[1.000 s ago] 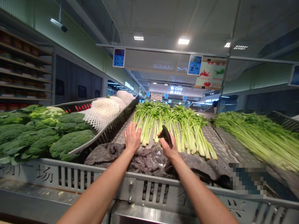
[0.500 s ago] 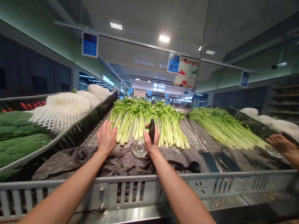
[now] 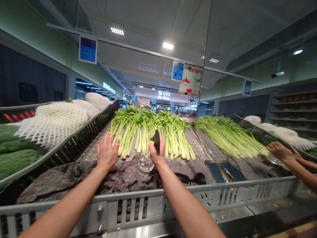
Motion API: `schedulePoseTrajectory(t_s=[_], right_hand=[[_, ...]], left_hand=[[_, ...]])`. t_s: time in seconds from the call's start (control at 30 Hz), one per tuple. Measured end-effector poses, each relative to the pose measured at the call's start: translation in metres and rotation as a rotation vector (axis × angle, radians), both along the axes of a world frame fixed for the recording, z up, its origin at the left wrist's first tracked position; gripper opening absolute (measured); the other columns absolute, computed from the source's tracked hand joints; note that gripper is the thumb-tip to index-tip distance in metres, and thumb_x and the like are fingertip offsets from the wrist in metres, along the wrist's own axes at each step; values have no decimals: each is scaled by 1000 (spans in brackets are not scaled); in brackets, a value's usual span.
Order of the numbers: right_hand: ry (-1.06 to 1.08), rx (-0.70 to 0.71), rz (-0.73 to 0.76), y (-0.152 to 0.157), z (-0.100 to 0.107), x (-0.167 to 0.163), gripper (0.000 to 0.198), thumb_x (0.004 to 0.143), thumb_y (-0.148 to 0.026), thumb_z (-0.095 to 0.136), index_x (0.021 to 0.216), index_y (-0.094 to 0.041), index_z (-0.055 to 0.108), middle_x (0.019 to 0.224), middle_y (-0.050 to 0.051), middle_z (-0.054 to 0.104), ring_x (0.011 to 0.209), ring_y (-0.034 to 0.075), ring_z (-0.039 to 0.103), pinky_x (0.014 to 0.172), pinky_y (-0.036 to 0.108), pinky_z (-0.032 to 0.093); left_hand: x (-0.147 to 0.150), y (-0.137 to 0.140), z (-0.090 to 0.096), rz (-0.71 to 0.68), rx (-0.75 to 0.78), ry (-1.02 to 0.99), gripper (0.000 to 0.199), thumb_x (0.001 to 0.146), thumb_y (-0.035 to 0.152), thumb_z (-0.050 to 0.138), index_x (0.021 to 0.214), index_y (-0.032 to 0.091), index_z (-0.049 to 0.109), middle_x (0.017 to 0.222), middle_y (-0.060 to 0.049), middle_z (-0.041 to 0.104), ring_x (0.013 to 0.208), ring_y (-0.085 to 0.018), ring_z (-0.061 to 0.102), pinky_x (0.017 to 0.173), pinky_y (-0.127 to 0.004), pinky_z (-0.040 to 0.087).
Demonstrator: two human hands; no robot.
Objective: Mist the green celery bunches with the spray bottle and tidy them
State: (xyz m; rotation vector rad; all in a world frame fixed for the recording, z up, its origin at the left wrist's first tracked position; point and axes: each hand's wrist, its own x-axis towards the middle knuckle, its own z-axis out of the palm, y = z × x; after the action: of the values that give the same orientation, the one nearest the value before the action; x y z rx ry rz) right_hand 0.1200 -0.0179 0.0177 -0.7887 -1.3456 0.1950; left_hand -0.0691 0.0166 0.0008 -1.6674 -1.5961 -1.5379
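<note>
Checking produce counter, left to right. Far left: broccoli (image 3: 15, 155), 2 heads in view, cut by frame edge. Next, sloped tray (image 3: 74, 143) w/ white net-wrapped items (image 3: 53, 124); 3 or 4 mounds, exact count unclear.

Centre: celery (image 3: 146, 132) laid in 1 row on metal shelf (image 3: 95, 150), stalk ends toward near side, leaves far. Bunches run together; approx 5–6, can't separate reliably. Row looks tidy and even at the cut ends, so judged arrangement mostly done.

Left hand (image 3: 107, 152): open, fingers spread, palm down, fingertips touching leftmost stalks. Holds nothing.

Right hand (image 3: 156, 153): closed round neck of clear spray bottle (image 3: 146, 162), black trigger head up, nozzle toward the celery. Bottle body hangs just above grey cloth (image 3: 123, 177) at near edge. 1 bottle. No mist visible; judged wetting of the greens is the step in hand, extent covered can't be told.

Right: 2nd pile of long green stalks (image 3: 230, 137), 1 heap. Far right: another person's hand (image 3: 281, 151) reaching into that bay.
</note>
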Motion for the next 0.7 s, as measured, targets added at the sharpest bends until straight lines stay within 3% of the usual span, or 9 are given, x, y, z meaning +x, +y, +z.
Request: schedulePoseTrajectory(t_s=[0.23,0.7], right_hand=[[-14,1,-59,5,0,24,25,63,-26,46,86,-17,54,76,1,57,62,13,50,62,25,41],[-103,1,-5,1,-8,21,25,63,-26,46,85,-16,54,67,-1,54,54,11,48,55,24,40]], left_hand=[[0,3,-2,-6,-3,22,47,83,39,24,119,16,42,132,-14,36,120,-26,33,97,-45,27],[27,-6,8,-79,41,70,43,82,37,29,119,18,41,134,-12,33,124,-24,28,100,-47,23]])
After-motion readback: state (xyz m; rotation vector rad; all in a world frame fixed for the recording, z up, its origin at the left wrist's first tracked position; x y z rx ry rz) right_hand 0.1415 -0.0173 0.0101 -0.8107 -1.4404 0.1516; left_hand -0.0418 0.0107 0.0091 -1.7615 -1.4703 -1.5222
